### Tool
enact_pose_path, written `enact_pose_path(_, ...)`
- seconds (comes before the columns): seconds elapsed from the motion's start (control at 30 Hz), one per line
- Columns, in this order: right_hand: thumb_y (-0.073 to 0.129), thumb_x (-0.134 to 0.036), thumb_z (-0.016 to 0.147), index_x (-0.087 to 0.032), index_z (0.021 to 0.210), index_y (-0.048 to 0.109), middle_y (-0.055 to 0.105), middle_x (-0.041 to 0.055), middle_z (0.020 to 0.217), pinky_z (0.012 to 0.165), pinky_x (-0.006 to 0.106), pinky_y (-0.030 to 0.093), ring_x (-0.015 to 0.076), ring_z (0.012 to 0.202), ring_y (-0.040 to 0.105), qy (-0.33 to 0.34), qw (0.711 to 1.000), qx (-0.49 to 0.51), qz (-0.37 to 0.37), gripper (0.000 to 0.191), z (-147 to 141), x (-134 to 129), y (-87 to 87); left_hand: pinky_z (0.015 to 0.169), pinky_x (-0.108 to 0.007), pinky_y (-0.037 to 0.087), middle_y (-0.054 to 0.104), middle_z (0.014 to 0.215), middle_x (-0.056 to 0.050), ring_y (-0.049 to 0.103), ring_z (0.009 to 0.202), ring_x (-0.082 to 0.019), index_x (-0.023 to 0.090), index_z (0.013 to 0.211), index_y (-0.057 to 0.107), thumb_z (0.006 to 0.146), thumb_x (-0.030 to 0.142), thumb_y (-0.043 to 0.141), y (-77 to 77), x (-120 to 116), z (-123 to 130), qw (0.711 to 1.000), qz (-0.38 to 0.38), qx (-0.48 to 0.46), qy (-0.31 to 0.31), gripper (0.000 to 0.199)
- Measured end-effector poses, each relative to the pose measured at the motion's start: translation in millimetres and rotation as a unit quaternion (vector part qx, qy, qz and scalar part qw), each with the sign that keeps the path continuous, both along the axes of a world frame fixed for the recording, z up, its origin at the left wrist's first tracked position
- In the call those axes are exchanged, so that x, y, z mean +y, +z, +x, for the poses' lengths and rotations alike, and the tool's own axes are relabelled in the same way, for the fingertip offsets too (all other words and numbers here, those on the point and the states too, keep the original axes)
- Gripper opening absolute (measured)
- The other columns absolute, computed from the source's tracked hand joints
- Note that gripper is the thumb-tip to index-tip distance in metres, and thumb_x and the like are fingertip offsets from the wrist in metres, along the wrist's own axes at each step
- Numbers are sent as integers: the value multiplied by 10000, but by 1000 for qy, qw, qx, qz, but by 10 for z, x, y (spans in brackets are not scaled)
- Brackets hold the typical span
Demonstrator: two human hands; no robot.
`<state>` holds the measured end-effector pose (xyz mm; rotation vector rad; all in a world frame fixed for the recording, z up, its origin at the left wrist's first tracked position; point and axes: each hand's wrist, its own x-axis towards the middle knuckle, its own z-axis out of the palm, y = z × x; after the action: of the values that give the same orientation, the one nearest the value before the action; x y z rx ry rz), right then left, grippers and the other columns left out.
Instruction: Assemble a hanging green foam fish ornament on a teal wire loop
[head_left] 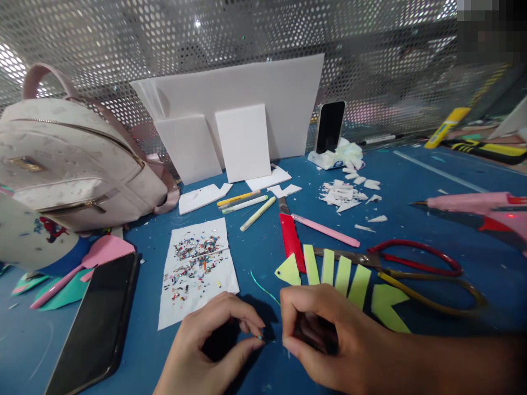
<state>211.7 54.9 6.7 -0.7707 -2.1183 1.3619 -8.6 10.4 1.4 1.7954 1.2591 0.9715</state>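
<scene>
My left hand is low in the centre, its thumb and forefinger pinched on a tiny bead-like piece. Close by on the right, my right hand pinches thumb against forefinger; whatever lies between them is too small to make out. A thin teal strand curves over the blue table toward my right hand. Up and left of my left hand, a white paper carries many small coloured beads. Light green foam strips and a green fish-head-shaped piece lie just beyond my right hand.
Scissors, a red cutter and markers lie ahead. A pink glue gun is at right. On the left are a black phone and a backpack. White boards and another phone stand behind.
</scene>
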Motion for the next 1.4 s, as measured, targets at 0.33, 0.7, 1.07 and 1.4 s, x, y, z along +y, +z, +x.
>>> enact_pose_path(0.33, 563, -102, 807, -188, 783, 508, 396, -80, 610, 447, 166, 288, 55, 497, 366, 4, 1000, -13, 6, 104, -3, 12, -1, 696, -223, 566, 729, 794, 19, 689, 733, -131, 268, 868, 709, 849, 180, 720, 0, 9, 0, 1000, 2, 8, -4, 91)
enact_pose_path(0.7, 567, -82, 780, -186, 759, 510, 403, -80, 597, 458, 164, 302, 58, 502, 396, 4, 999, -31, 24, 120, -14, 23, 30, 696, -229, 562, 731, 785, 9, 690, 728, -142, 265, 854, 717, 849, 195, 726, 3, 10, 14, 1000, 1, 0, 1, 71)
enact_pose_path(1.07, 551, -88, 782, -186, 764, 513, 410, -74, 613, 466, 169, 310, 62, 515, 403, 2, 999, -34, 29, 107, -9, 10, 12, 704, -207, 550, 731, 801, 22, 691, 747, -127, 263, 867, 708, 854, 184, 723, -5, -10, -6, 1000, 11, 9, -6, 81)
enact_pose_path(1.4, 552, -75, 771, -189, 759, 497, 411, -74, 616, 468, 170, 308, 64, 520, 397, 8, 999, -34, 25, 127, -8, 14, 27, 703, -220, 530, 717, 789, 31, 676, 744, -122, 271, 843, 693, 870, 202, 705, -9, 0, -19, 1000, 7, 13, -11, 75)
